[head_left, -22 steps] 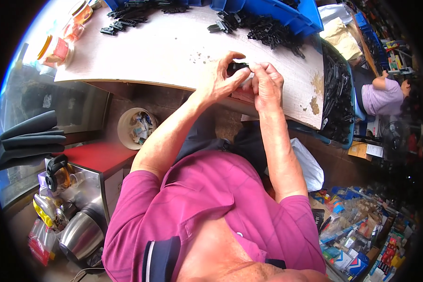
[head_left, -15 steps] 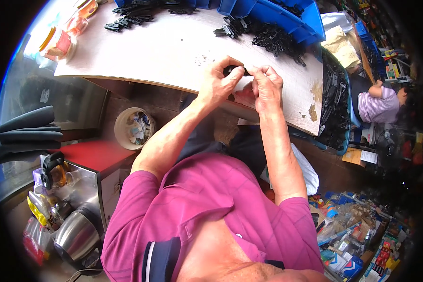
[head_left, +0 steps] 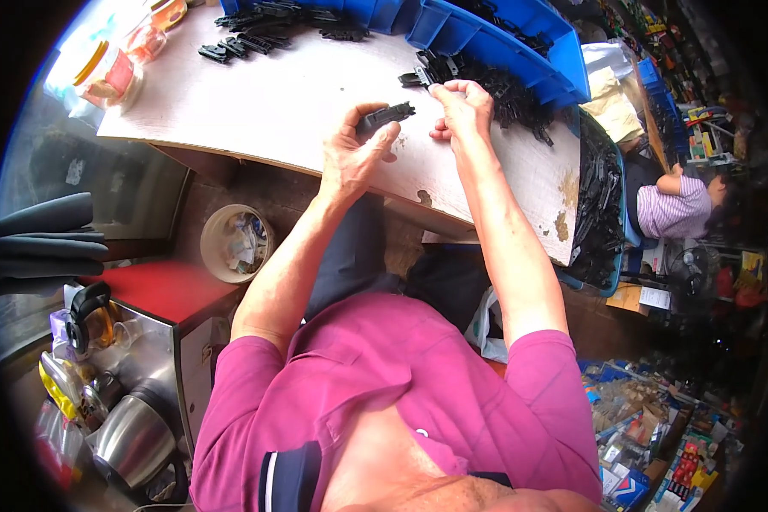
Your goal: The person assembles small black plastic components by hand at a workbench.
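A dark, oblong plastic part with a notched end (head_left: 389,116) is gripped between the thumb and fingers of my left hand (head_left: 352,154), just above the table's near side. Farther off to the right, my right hand (head_left: 467,113) reaches to a heap of black plastic parts (head_left: 505,92). Its thumb and index finger pinch the end of a small grey-and-black part (head_left: 424,77) at the heap's left edge. Whether that part still rests on the heap, I cannot tell. The other fingers of this hand curl loosely.
Blue bins (head_left: 495,51) line the table's far edge. More black parts (head_left: 247,43) lie at the back left, near a jar (head_left: 107,75). A crate of black parts (head_left: 602,192) adjoins the table's right end. Below stand a waste bucket (head_left: 216,247) and a red-topped cabinet (head_left: 166,286).
My hands were together over the table edge and have separated. The left moved left and nearer with the dark part; the right moved away to the heap. The view has shifted slightly.
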Demonstrator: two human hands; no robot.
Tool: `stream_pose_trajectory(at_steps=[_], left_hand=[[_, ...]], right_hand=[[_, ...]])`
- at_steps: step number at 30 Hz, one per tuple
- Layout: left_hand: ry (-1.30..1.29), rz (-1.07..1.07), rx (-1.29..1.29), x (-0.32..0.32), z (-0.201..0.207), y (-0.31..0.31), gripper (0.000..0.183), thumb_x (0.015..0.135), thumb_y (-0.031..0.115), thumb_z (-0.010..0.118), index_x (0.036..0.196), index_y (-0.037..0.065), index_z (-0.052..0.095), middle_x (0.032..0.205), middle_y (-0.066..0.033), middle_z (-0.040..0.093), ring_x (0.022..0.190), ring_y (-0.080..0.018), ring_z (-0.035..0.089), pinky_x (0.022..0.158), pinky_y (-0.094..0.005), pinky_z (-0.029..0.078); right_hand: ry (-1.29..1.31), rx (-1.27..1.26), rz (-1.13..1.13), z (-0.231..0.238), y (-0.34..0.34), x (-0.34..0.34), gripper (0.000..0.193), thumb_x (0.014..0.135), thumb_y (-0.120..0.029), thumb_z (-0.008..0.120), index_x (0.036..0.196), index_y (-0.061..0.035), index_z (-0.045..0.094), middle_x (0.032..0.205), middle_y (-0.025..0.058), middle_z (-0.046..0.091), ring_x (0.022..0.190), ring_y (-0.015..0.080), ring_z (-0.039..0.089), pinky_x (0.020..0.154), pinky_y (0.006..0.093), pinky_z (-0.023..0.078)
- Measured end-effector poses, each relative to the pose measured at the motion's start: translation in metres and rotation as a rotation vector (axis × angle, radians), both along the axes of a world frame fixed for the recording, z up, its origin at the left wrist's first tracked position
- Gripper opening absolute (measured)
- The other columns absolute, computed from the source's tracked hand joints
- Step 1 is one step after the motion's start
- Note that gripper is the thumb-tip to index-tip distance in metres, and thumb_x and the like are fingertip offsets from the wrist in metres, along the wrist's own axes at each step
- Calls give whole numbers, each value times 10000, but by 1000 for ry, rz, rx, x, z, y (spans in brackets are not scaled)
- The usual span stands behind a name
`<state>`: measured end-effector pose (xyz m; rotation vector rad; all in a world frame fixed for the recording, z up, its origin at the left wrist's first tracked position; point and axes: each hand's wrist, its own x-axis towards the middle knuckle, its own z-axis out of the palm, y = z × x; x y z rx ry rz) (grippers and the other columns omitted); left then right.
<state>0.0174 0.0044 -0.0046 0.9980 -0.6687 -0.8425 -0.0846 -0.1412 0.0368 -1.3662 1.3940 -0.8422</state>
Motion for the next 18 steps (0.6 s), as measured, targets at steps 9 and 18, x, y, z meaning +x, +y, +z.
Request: stream_pose_trajectory(at_steps=[9,18], left_hand=[[-119,0,19,-3,4,2,336,884,111,691,1180,3,574,891,-48,627,680,-82,582,596,-224,524],[-24,-11,-15,-3,2,1,323,876,117,692,1164,15,586,914,-44,641,743,-84,590,614,-226,521]], right_hand=[[276,-54,78,-4,-10,10,221,754,-195,753,883,-28,689,699,92,653,501,143,611,415,288,540],[110,106,128,2,1,-27,185,830,-179,716,901,-33,629,543,21,506,437,116,536,396,299,529]])
